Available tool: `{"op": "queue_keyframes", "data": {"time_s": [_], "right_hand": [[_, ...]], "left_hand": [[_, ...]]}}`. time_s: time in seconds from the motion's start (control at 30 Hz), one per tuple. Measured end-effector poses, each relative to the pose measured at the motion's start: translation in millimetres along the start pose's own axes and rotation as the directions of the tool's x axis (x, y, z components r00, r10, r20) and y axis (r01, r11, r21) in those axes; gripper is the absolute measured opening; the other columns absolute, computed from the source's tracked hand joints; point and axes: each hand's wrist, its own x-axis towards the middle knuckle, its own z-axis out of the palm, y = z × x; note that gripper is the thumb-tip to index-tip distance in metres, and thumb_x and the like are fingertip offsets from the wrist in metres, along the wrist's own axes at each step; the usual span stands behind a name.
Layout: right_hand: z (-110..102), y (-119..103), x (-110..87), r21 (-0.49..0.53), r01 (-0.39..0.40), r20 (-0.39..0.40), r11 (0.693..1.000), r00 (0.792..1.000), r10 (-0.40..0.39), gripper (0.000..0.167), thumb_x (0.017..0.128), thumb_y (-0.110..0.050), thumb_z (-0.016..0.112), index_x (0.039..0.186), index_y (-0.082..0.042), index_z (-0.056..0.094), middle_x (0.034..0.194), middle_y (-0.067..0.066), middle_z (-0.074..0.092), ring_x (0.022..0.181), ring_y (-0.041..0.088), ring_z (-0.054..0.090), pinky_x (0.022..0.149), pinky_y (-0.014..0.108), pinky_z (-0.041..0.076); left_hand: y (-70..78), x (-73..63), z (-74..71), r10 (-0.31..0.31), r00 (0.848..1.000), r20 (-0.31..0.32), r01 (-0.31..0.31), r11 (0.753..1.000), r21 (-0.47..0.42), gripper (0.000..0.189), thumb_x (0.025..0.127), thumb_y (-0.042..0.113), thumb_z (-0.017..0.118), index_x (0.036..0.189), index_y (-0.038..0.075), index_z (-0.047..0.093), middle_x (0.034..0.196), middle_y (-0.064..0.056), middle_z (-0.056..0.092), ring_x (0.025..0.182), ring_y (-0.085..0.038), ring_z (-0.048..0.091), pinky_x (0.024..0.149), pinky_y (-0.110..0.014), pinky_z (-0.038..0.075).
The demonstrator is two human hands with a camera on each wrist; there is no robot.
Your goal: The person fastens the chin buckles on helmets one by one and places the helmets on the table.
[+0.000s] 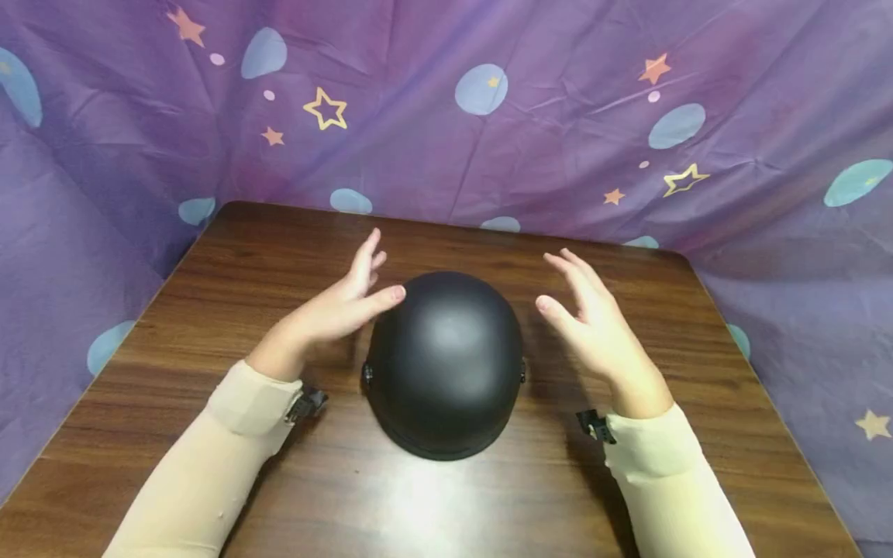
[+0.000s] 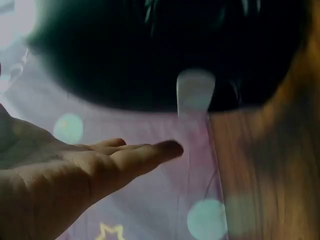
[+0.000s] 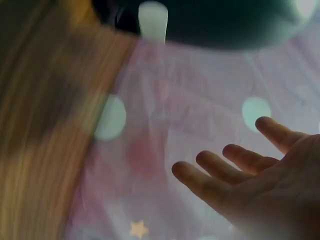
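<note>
A smooth black helmet [image 1: 446, 364] rests dome up on the wooden table, with a small dark fitting on each side. My left hand [image 1: 338, 308] hovers at its left, fingers extended, and the thumb tip overlaps the helmet's upper left edge in the head view. On the other side, my right hand [image 1: 593, 329] is held apart from the helmet with its fingers spread and palm turned inward. Both wrist views show the dark helmet side [image 2: 150, 60] beyond an open palm, with nothing held. The helmet's inside is hidden.
The brown wooden table [image 1: 209, 310] extends around the helmet. A purple cloth [image 1: 418, 101] with stars and blue spots hangs behind it and along both sides. Each cream sleeve carries a small black device [image 1: 307, 404] at the wrist.
</note>
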Motion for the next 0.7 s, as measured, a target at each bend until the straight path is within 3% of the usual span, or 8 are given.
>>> {"op": "queue_keyframes", "data": {"time_s": [0.13,0.27,0.37,0.7], "right_hand": [[18.4,-11.6,0.6,0.024,0.039,0.090,0.999,0.995,-0.041,0.072,0.103,-0.039,0.068,0.163,-0.010,0.042,0.171,0.018,0.030,0.157,0.040,0.028,0.122,0.066,0.027],[37.4,-26.6,-3.7,-0.012,0.062,0.195,0.998,0.979,-0.059,0.093,0.092,-0.050,0.081,0.168,-0.021,0.036,0.175,0.013,0.023,0.157,0.039,0.029,0.119,0.067,0.031],[49.7,-35.7,-6.5,-0.023,0.067,0.247,0.997,0.967,-0.060,0.107,0.083,-0.053,0.088,0.170,-0.027,0.031,0.175,0.011,0.021,0.156,0.040,0.031,0.117,0.067,0.035],[56.2,-33.4,-7.3,-0.027,0.015,0.245,1.000,0.970,-0.008,0.115,0.077,-0.051,0.093,0.170,-0.031,0.028,0.175,0.009,0.022,0.156,0.037,0.031,0.115,0.068,0.037]], "left_hand": [[3.6,-1.0,14.6,0.047,0.998,0.045,-0.051,0.995,0.087,0.109,0.098,0.035,0.074,0.172,0.014,-0.004,0.176,-0.021,0.010,0.161,-0.040,0.014,0.128,-0.058,0.016],[5.8,-2.6,24.0,-0.011,0.998,0.066,0.004,0.995,0.102,0.112,0.088,0.038,0.085,0.172,0.016,0.015,0.174,-0.016,0.017,0.158,-0.037,0.021,0.125,-0.063,0.020],[5.5,-4.0,26.0,-0.056,0.995,0.088,0.052,0.998,0.046,0.117,0.082,0.034,0.092,0.172,0.021,0.018,0.173,-0.015,0.016,0.155,-0.038,0.023,0.123,-0.066,0.022],[-3.3,-0.7,27.7,0.009,0.991,0.133,-0.004,0.999,-0.041,0.121,0.079,0.024,0.095,0.172,0.025,0.018,0.175,-0.012,0.011,0.157,-0.037,0.017,0.123,-0.067,0.020]]}}
